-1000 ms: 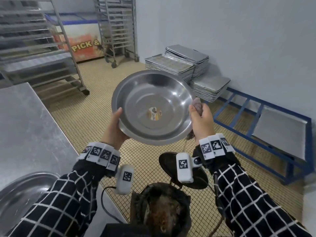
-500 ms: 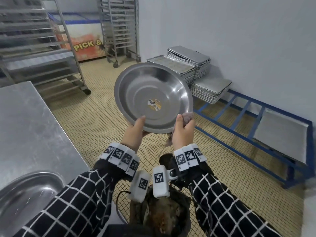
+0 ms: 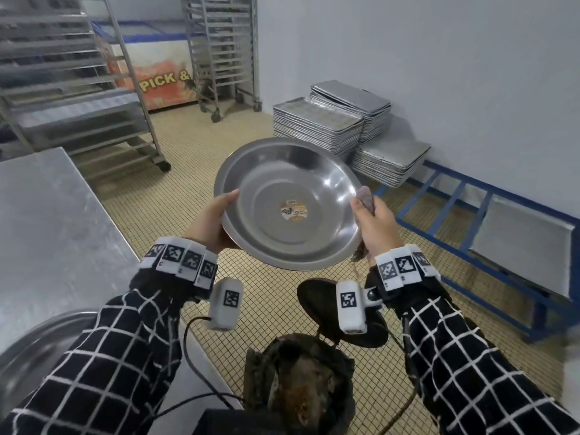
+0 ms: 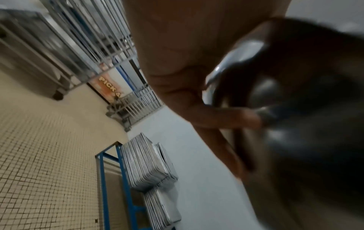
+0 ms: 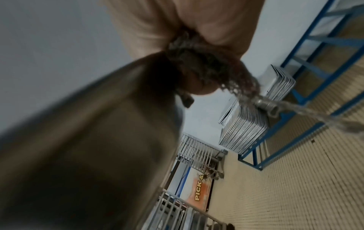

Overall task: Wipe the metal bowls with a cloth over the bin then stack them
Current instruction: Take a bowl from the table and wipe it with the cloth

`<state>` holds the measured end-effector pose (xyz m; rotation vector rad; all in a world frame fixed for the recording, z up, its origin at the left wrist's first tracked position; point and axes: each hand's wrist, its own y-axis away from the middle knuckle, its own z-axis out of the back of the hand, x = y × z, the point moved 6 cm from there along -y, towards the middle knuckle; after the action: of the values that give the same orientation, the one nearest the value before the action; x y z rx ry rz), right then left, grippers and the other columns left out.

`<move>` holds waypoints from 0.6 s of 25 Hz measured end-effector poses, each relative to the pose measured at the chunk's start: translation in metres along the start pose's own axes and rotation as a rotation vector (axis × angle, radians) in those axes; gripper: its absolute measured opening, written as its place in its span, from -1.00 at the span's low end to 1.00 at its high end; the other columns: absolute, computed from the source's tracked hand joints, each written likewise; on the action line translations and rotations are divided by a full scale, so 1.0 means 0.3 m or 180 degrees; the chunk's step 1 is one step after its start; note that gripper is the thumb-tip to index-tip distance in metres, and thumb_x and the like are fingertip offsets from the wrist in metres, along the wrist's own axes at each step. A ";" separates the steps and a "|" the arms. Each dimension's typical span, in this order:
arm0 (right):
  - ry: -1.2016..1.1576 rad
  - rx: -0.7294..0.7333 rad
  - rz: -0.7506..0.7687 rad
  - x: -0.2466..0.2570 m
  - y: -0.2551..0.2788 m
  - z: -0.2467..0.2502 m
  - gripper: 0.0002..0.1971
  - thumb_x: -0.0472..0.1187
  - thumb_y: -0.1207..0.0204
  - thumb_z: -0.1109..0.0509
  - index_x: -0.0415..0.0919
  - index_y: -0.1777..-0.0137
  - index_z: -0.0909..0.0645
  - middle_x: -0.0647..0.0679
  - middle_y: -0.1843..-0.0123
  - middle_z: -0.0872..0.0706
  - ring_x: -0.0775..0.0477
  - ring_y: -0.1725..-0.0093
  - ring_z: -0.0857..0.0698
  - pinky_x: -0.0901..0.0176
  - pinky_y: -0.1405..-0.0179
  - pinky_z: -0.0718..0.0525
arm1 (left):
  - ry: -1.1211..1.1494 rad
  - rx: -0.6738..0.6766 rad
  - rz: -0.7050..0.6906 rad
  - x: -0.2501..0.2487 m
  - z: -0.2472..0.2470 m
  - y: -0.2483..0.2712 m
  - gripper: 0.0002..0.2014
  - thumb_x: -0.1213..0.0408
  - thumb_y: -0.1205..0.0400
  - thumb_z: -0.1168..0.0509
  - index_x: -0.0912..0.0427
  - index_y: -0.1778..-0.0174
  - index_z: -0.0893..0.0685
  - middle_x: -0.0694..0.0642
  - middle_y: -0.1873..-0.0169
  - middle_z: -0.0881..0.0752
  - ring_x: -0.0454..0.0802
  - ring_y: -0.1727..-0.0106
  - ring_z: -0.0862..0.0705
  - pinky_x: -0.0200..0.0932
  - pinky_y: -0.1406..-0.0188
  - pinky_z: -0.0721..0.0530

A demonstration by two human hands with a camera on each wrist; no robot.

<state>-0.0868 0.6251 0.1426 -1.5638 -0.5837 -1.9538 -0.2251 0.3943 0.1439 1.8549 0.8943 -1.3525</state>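
Note:
I hold a wide shiny metal bowl (image 3: 288,202) with a sticker in its middle, tilted towards me above the floor. My left hand (image 3: 211,221) grips its left rim, thumb on the inside; from the left wrist view the fingers (image 4: 222,118) lie under the bowl's dark underside (image 4: 307,124). My right hand (image 3: 375,219) pinches a greyish cloth (image 3: 364,196) against the right rim; the cloth's frayed end (image 5: 226,74) hangs below the hand beside the bowl's outer wall (image 5: 94,140). A black-lined bin (image 3: 298,384) stands below, near my body. Another metal bowl (image 3: 28,350) lies on the steel table.
A steel table (image 3: 47,221) runs along my left. Stacks of baking trays (image 3: 339,120) sit on a blue frame (image 3: 445,196) along the right wall. Wheeled tray racks (image 3: 78,89) stand at the back left. A dark round lid (image 3: 317,296) lies on the tiled floor by the bin.
The bowl has dropped lower and tilted flatter towards me. My hands moved apart again along the rim, the right one with the cloth sliding from the bottom edge up the right side.

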 end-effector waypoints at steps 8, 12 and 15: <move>-0.0655 -0.0387 -0.0036 0.041 0.085 -0.112 -0.64 0.00 -0.65 -0.25 -0.17 -0.33 -0.36 -0.09 -0.08 -0.65 -0.10 0.03 -0.73 0.04 0.14 -0.78 | 0.0224 -0.0332 -0.0072 0.064 -0.154 0.037 -0.78 0.15 -0.75 -0.10 0.18 -0.06 -0.59 0.14 0.12 -0.81 0.04 0.07 -0.80 0.02 0.10 -0.78; -0.0767 -0.0341 -0.0068 0.051 0.107 -0.164 -0.65 -0.03 -0.63 -0.30 -0.18 -0.29 -0.36 -0.05 -0.05 -0.65 0.00 0.07 -0.72 0.33 0.25 -0.72 | -0.0449 -0.0012 -0.0159 0.086 -0.197 0.034 -0.80 0.16 -0.70 -0.21 0.13 -0.19 -0.57 0.17 -0.18 -0.70 0.04 -0.16 -0.72 0.02 -0.10 -0.76; -0.0666 -0.0304 0.0008 0.067 0.115 -0.148 -0.72 -0.11 -0.64 -0.30 -0.18 -0.26 -0.37 0.02 -0.02 -0.61 0.19 0.12 -0.64 0.54 0.44 -0.56 | -0.0469 -0.0012 -0.0297 0.067 -0.117 0.053 -0.64 0.09 -0.64 -0.30 0.18 -0.29 -0.54 0.14 -0.13 -0.74 0.07 -0.17 -0.73 -0.04 -0.06 -0.76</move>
<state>-0.0995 0.5675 0.1517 -1.8425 -0.5790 -1.8529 -0.1895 0.4176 0.1348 1.7041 0.9154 -1.5217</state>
